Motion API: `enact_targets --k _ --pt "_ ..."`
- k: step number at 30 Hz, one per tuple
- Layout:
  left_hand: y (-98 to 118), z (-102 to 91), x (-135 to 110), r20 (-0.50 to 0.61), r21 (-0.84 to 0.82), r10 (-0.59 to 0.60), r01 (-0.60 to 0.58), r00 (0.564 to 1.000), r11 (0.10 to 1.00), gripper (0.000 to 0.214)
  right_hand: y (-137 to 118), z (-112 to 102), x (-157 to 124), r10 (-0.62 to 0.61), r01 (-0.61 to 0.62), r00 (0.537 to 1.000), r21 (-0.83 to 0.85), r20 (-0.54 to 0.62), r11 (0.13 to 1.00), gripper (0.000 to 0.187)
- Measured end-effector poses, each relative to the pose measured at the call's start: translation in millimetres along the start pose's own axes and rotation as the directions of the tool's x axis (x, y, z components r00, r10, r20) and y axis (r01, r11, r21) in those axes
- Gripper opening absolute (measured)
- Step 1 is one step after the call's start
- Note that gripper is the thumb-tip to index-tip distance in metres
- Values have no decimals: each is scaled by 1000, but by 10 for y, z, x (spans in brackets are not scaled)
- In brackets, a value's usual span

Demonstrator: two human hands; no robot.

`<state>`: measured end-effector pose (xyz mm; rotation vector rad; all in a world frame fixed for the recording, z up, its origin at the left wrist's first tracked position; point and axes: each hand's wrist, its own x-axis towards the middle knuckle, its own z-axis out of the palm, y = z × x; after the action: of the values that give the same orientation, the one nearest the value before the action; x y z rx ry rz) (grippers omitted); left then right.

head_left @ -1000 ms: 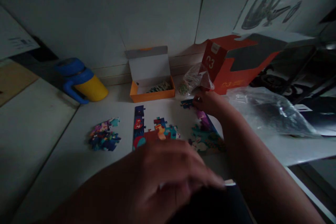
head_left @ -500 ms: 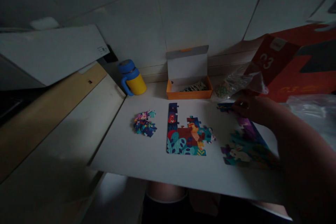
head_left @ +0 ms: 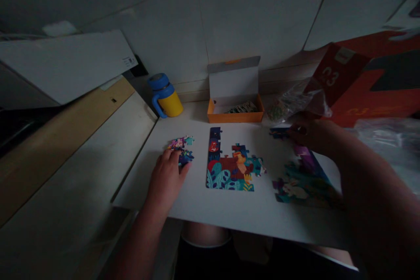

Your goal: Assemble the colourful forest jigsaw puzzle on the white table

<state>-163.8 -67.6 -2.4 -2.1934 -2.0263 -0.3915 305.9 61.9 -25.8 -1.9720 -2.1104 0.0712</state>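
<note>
My left hand lies over the pile of loose puzzle pieces, fingers stretched out and thumb apart, covering part of it. My right hand is closed in a pinch at the top of the right-hand puzzle section, on a dark blue puzzle piece; the fingertips are dim. Below that hand runs the joined right section, with a white rabbit and purple parts, partly shaded by my forearm. Between the hands lies another joined section, with a brown animal and teal leaves.
An open orange box with pieces inside stands against the wall. A blue and yellow mug is to its left. On the right are a clear plastic bag and a red-orange box. White boards lean in at left.
My left hand has come in from below onto the loose pile. My right hand stays at the same dark blue piece. The view has shifted slightly.
</note>
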Motion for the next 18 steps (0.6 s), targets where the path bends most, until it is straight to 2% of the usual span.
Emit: enact_targets --k 3,6,11,14,16,18 --pt "-33 5 7 -28 -21 10 -11 1000 1000 30 27 1 13 -65 68 993 -29 98 997 17" --pt "-43 -18 40 -32 -88 12 -15 999 996 26 36 -4 31 -27 37 990 -66 138 997 20" --pt "48 -84 72 -4 -387 -12 9 1000 922 11 12 -4 10 -50 58 991 -64 121 996 22" --pt "187 -198 169 -29 -550 56 -63 998 833 15 7 -10 -8 -49 50 990 -3 134 999 21" --pt "285 -283 302 -27 -590 135 -124 991 798 24 -8 -31 -12 -54 49 990 43 129 998 17" --pt "370 -333 474 7 -600 209 -163 978 783 31 -72 -76 -19 -95 88 993 83 75 993 14"
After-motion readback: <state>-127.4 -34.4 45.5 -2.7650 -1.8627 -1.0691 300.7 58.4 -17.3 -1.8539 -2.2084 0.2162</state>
